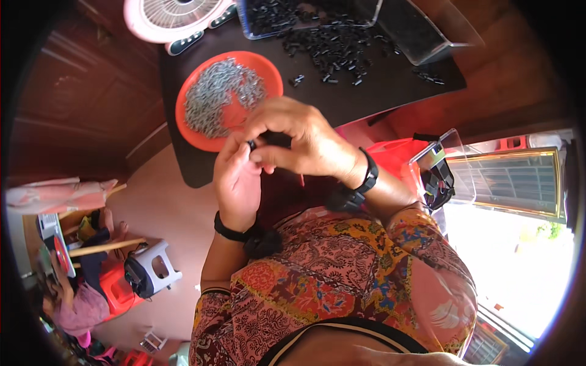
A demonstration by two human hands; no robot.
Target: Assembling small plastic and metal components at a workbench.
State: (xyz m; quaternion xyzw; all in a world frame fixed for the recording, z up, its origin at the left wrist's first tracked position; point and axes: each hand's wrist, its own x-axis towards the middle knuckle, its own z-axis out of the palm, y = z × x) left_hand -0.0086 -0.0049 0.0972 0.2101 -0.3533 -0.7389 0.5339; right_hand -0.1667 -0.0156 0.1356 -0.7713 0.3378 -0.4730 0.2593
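Note:
My left hand (235, 177) and my right hand (305, 140) meet in front of my body, just over the near edge of the dark table (366, 100). Between their fingertips is a small black piece (251, 145), mostly covered by the fingers. Both hands are closed around it. Just beyond them sits a round orange-red tray (183, 125) holding many small silvery metal parts (210, 100). A pile of small black pieces (336, 52) like the one in my fingers spreads over the far part of the table.
A clear bin (247, 27) with black pieces stands at the back, beside another clear container (421, 43). A pink fan (177, 15) is at the far left. To my right is a red bag (397, 155). A seated person (82, 305) and a grey stool (160, 268) are at left.

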